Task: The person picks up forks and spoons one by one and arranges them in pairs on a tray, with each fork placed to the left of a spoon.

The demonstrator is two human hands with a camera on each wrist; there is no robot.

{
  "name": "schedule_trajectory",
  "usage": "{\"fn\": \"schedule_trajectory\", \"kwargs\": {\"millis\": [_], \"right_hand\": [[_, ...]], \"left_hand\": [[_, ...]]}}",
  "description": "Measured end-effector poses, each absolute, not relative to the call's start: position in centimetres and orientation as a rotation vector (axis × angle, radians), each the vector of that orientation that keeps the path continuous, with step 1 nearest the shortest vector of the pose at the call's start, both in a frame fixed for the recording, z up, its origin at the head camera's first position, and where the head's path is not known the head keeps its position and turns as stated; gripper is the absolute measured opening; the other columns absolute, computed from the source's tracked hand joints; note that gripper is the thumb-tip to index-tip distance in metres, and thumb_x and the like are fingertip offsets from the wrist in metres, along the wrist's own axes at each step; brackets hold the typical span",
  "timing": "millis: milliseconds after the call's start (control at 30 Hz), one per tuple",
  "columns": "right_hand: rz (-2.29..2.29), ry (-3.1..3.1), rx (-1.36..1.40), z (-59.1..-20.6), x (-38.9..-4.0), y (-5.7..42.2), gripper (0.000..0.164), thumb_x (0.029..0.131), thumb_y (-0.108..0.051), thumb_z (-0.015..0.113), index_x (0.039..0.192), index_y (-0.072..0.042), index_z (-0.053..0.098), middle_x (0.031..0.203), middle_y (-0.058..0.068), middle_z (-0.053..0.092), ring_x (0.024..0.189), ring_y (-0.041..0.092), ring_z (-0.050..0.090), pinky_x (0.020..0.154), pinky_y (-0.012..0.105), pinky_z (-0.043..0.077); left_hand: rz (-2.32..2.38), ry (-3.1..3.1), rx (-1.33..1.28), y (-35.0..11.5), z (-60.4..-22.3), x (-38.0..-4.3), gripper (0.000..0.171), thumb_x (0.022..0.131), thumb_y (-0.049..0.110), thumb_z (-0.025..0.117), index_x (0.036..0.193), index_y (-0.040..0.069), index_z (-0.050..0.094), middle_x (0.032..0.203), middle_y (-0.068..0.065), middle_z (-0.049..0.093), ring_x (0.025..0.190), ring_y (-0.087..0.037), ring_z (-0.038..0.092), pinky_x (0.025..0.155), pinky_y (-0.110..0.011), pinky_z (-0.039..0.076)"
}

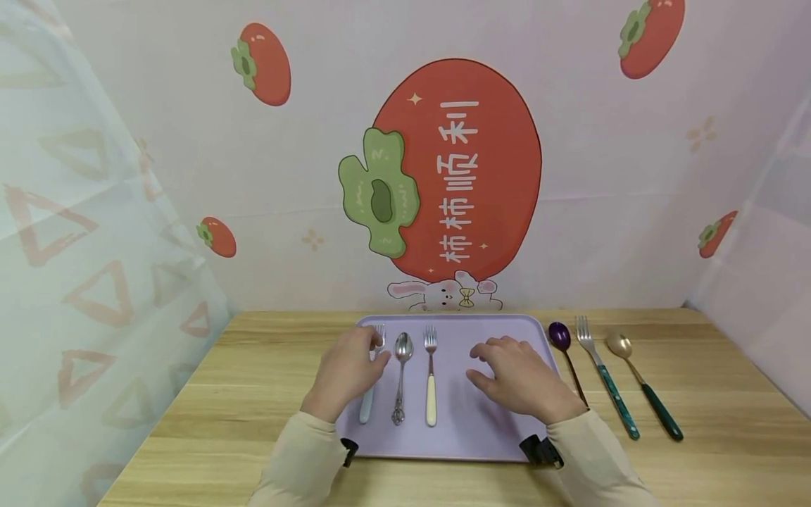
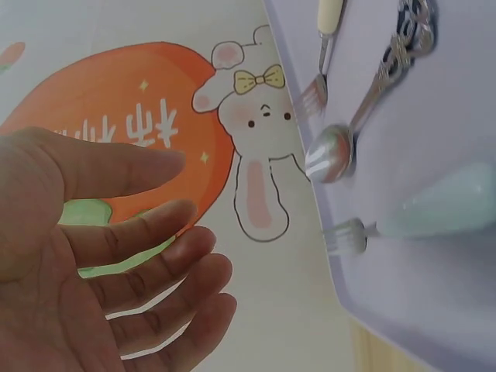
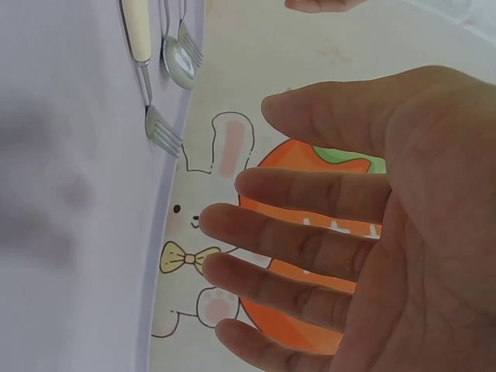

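A lavender tray [image 1: 469, 443] lies on the wooden table, bearing three pieces of cutlery on its left half. These are a fork with a pale blue handle [image 1: 367, 405], an ornate silver spoon [image 1: 400, 373] and a fork with a cream handle [image 1: 431, 398]. My left hand [image 1: 347, 366] hovers over the pale blue fork and hides part of it; in the left wrist view its loosely bent fingers [image 2: 155, 271] hold nothing. Over the tray's right half hangs my right hand [image 1: 522, 377], its fingers [image 3: 287, 240] spread and holding nothing.
Right of the tray lie a purple-bowled spoon [image 1: 560, 336], a fork with a teal handle [image 1: 616, 398] and a gold spoon with a dark green handle [image 1: 659, 412]. A printed cloth [image 1: 304, 176] with persimmons and a rabbit stands behind the wooden table [image 1: 215, 422].
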State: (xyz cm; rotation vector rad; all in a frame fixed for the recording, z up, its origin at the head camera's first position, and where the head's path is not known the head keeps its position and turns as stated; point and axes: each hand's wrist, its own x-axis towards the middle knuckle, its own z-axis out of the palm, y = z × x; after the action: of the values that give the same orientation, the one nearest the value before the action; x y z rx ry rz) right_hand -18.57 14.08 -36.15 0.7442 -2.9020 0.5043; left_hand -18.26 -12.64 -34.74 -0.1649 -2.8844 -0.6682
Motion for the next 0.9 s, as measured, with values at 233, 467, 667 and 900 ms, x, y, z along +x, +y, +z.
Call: {"fn": "schedule_trajectory", "kwargs": {"millis": [233, 467, 667, 900], "right_hand": [[0.502, -2.907, 0.741, -36.1, -18.5, 14.0, 0.027, 0.093, -0.027, 0.074, 0.112, -0.007, 0.074, 0.107, 0.007, 0.071, 0.106, 0.029, 0.063, 0.093, 0.053, 0.049], [0.497, -2.913, 0.731, -36.2, -18.6, 14.0, 0.026, 0.092, -0.027, 0.075, 0.111, -0.008, 0.074, 0.106, 0.005, 0.071, 0.104, 0.029, 0.064, 0.092, 0.053, 0.049], [0.502, -2.911, 0.734, -36.2, -18.6, 13.9, 0.026, 0.092, -0.026, 0.075, 0.111, -0.008, 0.074, 0.105, 0.005, 0.072, 0.104, 0.029, 0.064, 0.092, 0.053, 0.049], [0.506, -2.916, 0.735, -36.2, -18.6, 14.0, 0.027, 0.092, -0.026, 0.075, 0.112, -0.007, 0.074, 0.106, 0.006, 0.072, 0.103, 0.028, 0.064, 0.09, 0.052, 0.05]], "left_hand": [[-0.673, -2.868, -0.121, -14.3, -34.4, -18.0, 0.02, 0.09, 0.017, 0.075, 0.102, 0.002, 0.071, 0.1, -0.011, 0.071, 0.09, -0.025, 0.066, 0.076, -0.045, 0.053], [-0.669, -2.845, -0.102, -16.0, -34.5, -18.1, 0.02, 0.089, 0.017, 0.075, 0.102, 0.002, 0.071, 0.098, -0.012, 0.07, 0.091, -0.028, 0.066, 0.078, -0.047, 0.053], [-0.698, -2.852, -0.054, -17.4, -34.9, -18.2, 0.022, 0.09, 0.017, 0.074, 0.105, 0.001, 0.071, 0.103, -0.013, 0.07, 0.094, -0.029, 0.065, 0.08, -0.047, 0.053], [-0.719, -2.848, -0.035, -18.3, -35.4, -18.1, 0.019, 0.09, 0.016, 0.074, 0.102, 0.001, 0.071, 0.1, -0.014, 0.07, 0.092, -0.03, 0.065, 0.077, -0.049, 0.054]]}}
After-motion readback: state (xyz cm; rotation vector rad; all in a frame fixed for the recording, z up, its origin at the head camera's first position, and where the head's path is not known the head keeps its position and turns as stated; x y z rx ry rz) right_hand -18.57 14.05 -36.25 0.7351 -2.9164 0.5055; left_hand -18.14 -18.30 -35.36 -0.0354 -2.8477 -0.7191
